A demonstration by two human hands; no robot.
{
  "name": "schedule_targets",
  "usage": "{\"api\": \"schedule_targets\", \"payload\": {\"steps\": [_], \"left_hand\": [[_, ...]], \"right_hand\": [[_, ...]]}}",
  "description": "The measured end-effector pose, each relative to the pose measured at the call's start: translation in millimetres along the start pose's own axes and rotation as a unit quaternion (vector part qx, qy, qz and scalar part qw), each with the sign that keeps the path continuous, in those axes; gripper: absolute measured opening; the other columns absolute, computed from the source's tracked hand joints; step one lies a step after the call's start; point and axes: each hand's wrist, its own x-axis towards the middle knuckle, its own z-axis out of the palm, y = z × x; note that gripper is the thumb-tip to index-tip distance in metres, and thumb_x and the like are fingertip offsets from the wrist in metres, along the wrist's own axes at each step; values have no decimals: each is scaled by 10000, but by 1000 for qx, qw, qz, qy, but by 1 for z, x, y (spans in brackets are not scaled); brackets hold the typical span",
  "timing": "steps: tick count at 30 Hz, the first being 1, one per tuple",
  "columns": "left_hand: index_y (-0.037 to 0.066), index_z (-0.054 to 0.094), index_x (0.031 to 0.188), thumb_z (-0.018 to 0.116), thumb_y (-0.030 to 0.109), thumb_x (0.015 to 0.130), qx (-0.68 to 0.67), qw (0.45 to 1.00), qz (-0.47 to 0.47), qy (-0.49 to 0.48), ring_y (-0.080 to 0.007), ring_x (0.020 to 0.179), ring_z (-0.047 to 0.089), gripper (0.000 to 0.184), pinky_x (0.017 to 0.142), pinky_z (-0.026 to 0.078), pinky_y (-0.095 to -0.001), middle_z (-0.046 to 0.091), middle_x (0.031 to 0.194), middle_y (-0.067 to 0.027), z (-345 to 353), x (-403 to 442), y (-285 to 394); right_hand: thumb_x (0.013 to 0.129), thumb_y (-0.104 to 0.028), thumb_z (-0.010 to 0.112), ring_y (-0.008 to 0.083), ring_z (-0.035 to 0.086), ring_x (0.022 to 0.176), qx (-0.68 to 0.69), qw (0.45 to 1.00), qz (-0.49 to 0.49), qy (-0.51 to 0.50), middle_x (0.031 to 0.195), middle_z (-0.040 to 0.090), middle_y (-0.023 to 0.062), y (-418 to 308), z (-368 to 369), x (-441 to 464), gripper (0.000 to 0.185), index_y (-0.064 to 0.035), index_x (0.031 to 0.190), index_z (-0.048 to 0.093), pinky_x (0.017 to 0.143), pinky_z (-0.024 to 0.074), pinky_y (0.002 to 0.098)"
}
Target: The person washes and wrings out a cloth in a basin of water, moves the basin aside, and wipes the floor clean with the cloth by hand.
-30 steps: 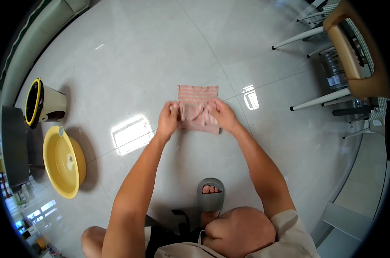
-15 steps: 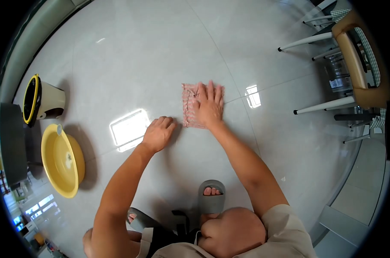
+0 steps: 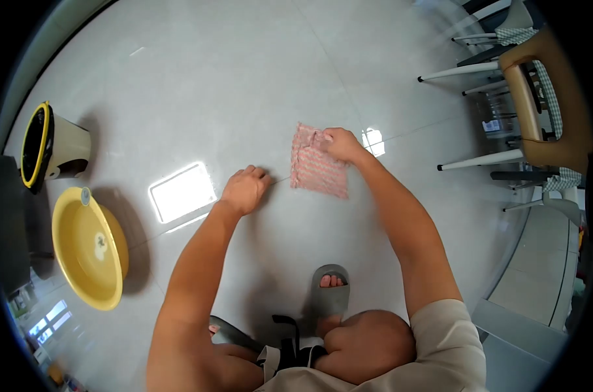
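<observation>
A folded pink cloth with a zigzag pattern (image 3: 319, 166) lies on the glossy tiled floor in front of me. My right hand (image 3: 339, 142) pinches its upper right corner, the fingers closed on the fabric. To the left of the cloth, and apart from it, my left hand (image 3: 246, 189) rests on the floor with its fingers curled in; nothing shows in it, though the underside of the fingers is hidden.
At the left stand a yellow basin (image 3: 87, 251) and a cream bin with a yellow rim (image 3: 68, 147). A brown chair (image 3: 528, 98) with white legs is at the upper right. My grey slipper (image 3: 330, 297) is below the cloth.
The cloth has been folded smaller and turned slightly. My right hand has gone from lying flat on it to gripping its upper right corner. My left hand has let go and moved left.
</observation>
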Motion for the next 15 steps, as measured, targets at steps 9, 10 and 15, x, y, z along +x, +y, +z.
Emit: {"api": "schedule_targets", "payload": {"steps": [9,10,15], "left_hand": [[102,763,1222,689,56,881,-75,993,80,35,-297,1231,627,353,1042,566,-415,705,1299,-60,22,6,18],[107,767,1218,688,56,882,-78,993,84,38,-297,1233,626,349,1047,565,-413,703,1309,-58,23,6,19],[108,769,1172,678,53,886,-92,991,71,66,-289,1228,621,304,1035,567,-414,710,1259,-54,27,6,24]], "right_hand": [[1048,-115,664,215,678,945,266,947,-63,168,1120,721,72,28,-21,-132,217,-77,1258,700,852,555,362],[1041,-104,662,248,684,942,193,957,-51,212,1120,717,90,26,-21,-149,221,-89,1258,700,856,557,370],[1044,-184,625,422,686,1012,-160,926,-118,322,1182,711,196,25,35,-202,236,-101,1249,706,904,568,509]]}}
